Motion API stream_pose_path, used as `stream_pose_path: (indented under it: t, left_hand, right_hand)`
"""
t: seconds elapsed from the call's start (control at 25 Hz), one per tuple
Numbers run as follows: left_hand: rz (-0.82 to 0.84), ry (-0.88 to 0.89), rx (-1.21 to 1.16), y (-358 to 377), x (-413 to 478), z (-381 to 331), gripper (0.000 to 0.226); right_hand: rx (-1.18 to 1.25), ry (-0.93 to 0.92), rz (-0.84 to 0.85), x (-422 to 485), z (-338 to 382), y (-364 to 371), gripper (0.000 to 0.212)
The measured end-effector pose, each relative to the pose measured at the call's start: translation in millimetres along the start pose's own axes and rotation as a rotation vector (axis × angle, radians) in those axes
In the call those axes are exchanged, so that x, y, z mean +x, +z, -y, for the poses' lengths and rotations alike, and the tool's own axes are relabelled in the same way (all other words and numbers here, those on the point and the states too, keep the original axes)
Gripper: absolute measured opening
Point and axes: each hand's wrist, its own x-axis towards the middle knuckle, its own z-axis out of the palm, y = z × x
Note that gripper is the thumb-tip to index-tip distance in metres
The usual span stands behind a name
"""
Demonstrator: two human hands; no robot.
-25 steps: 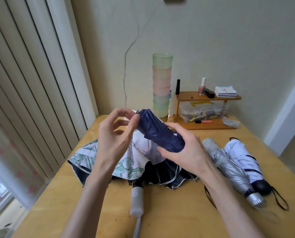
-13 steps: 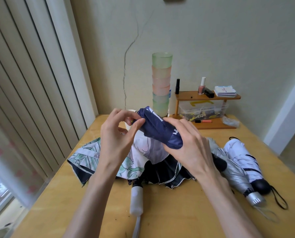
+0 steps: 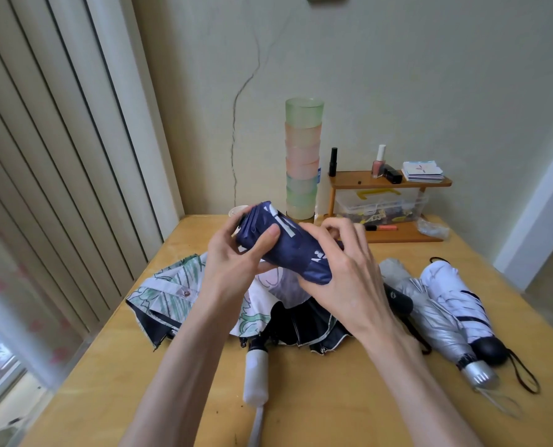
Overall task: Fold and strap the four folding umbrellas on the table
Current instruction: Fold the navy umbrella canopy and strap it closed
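1. The navy umbrella (image 3: 288, 253) is held above the table (image 3: 333, 398), toward its far edge.
2. It is gripped by the curled fingers of the left hand (image 3: 233, 272) and right hand (image 3: 342, 279).
3. The silver umbrella (image 3: 436, 324) and white umbrella (image 3: 452, 295) are laid folded by the right edge.

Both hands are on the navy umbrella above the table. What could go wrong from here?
1. The navy umbrella may unroll if the left hand loses its thumb press before strapping.
2. The cup stack stands behind the umbrella; a forward push could topple it.
3. The white handle of the floral umbrella lies by the left forearm and could get knocked.
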Motion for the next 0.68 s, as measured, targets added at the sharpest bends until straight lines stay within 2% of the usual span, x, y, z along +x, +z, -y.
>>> stream_pose_path:
  t: [0.08, 0.16, 0.24, 0.4, 0.48, 0.56, 0.68]
  left_hand:
    - [0.048, 0.042, -0.021, -7.8, 2.1, 1.4, 0.034]
    - [0.106, 0.082, -0.004, -13.1, 2.7, -1.4, 0.034]
    - [0.179, 0.105, 0.004, -16.3, 2.5, -2.4, 0.036]
    - [0.307, 0.082, -0.022, -23.2, 2.9, -1.9, 0.037]
    - [0.220, 0.157, 0.018, -22.9, 3.4, -4.7, 0.038]
    - [0.057, 0.357, 0.188, -22.4, 4.4, -8.4, 0.033]
    - [-0.021, 0.526, 0.464, -19.4, 4.3, -8.7, 0.028]
  right_hand:
    - [0.092, 0.057, 0.121, 1.2, 2.6, -6.3, 0.086]
    - [0.294, 0.227, 0.321, 3.8, 5.7, -15.8, 0.094]
    - [0.414, 0.290, 0.414, 4.2, 4.4, -22.2, 0.087]
    - [0.478, 0.291, 0.350, 0.4, 1.7, -21.8, 0.051]
    - [0.329, 0.239, 0.246, -0.9, 1.3, -19.2, 0.047]
    - [0.140, 0.150, 0.154, -1.2, 0.7, -15.6, 0.048]
    - [0.047, 0.075, 0.140, -1.8, -1.2, -11.6, 0.050]
